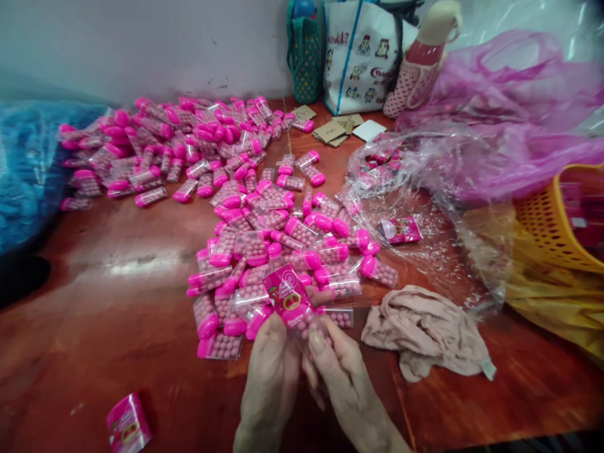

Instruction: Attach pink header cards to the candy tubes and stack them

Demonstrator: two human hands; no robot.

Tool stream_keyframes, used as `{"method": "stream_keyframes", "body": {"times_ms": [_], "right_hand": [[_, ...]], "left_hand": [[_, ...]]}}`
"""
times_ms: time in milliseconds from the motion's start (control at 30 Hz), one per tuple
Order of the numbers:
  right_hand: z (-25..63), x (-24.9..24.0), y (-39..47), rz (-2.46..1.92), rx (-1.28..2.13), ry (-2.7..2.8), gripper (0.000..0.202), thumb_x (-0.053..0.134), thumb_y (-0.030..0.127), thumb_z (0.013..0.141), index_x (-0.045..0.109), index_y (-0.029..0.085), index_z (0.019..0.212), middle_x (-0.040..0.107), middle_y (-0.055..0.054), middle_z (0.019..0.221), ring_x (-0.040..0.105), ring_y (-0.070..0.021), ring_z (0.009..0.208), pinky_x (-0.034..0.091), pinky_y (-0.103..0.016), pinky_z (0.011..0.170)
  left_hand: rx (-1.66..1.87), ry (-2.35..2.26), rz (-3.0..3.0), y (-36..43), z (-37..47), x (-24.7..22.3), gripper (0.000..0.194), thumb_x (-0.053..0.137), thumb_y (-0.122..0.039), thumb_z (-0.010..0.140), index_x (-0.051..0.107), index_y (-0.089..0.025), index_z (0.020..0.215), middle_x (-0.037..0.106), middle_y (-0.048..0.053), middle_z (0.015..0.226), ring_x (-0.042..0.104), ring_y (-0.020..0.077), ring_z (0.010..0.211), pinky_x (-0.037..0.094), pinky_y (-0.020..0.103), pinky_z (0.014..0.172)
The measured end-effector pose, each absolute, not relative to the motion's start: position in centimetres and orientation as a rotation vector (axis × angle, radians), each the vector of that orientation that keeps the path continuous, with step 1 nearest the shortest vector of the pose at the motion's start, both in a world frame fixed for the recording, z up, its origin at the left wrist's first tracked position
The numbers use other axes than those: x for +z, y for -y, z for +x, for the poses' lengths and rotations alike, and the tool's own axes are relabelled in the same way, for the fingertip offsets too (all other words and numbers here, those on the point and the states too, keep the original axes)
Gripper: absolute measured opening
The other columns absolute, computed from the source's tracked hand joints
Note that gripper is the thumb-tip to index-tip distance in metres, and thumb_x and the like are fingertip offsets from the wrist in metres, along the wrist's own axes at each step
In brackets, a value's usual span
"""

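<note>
Between my hands is a small clear candy container [300, 325] of pink balls, with a printed pink cherry label [289, 293] over its far end. My left hand [271, 362] grips it from the left, thumb on the near end. My right hand [337, 365] pinches its right side between thumb and fingers. Just beyond them lies a heap of candy containers [264, 242] with bright pink caps, spreading back to a larger pile [155, 145] by the wall. A labelled container [128, 423] lies at the lower left, apart from the heap.
A crumpled beige cloth [427, 330] lies to the right. Behind it, a clear plastic bag [377, 179] holds pink labels, with one stack [401, 229] near its opening. A yellow basket [542, 217], cardboard pieces [330, 131], a printed bag [363, 60] and blue plastic [28, 176] surround the work area.
</note>
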State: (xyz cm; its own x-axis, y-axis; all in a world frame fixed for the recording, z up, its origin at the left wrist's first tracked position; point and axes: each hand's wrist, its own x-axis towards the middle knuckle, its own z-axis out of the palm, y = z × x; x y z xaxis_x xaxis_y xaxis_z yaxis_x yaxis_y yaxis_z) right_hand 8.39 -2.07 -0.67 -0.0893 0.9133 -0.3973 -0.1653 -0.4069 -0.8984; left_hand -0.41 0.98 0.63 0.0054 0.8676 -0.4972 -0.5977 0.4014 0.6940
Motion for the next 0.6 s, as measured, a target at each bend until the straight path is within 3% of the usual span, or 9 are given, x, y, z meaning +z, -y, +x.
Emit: {"method": "stream_keyframes", "body": {"times_ms": [100, 267, 467, 600], "right_hand": [[8.5, -0.3, 2.1, -1.324, 1.687, 0.898, 0.037, 0.044, 0.05, 0.087, 0.06, 0.017, 0.081, 0.052, 0.004, 0.054, 0.051, -0.0092, 0.049, 0.044, -0.016, 0.045], [8.0, 0.0, 4.1, -1.594, 1.541, 0.836, 0.044, 0.05, 0.054, 0.082, 0.058, 0.022, 0.112, 0.065, -0.006, 0.093, 0.061, -0.0196, 0.089, 0.051, -0.025, 0.074], [7.4, 0.6, 5.2, -1.718, 1.429, 0.962, 0.048, 0.042, 0.058, 0.084, 0.057, 0.025, 0.117, 0.068, -0.007, 0.094, 0.064, -0.0217, 0.088, 0.053, -0.025, 0.066], [7.0, 0.2, 4.6, -1.692, 1.361, 1.057, 0.049, 0.046, 0.057, 0.083, 0.059, 0.023, 0.115, 0.069, -0.006, 0.092, 0.066, -0.0199, 0.082, 0.054, -0.023, 0.068]], "left_hand": [[1.238, -1.045, 0.246, -1.6, -0.8, 0.8, 0.029, 0.06, -0.037, 0.078, 0.067, -0.014, 0.095, 0.069, 0.007, 0.08, 0.065, 0.0191, 0.069, 0.052, 0.03, 0.066], [1.241, -1.233, 0.131, -1.0, -0.1, 1.5, 0.02, 0.065, -0.033, 0.073, 0.065, -0.013, 0.077, 0.06, -0.001, 0.054, 0.06, 0.0141, 0.051, 0.051, 0.027, 0.058], [1.166, -1.577, 0.037, 0.3, 0.1, 2.2, 0.025, 0.071, -0.037, 0.065, 0.06, -0.016, 0.071, 0.057, -0.004, 0.049, 0.054, 0.0119, 0.042, 0.045, 0.022, 0.044], [1.217, -1.42, 0.083, 0.0, -0.6, 1.8, 0.026, 0.066, -0.041, 0.07, 0.063, -0.017, 0.08, 0.065, 0.0, 0.059, 0.057, 0.0141, 0.046, 0.048, 0.025, 0.046]]}}
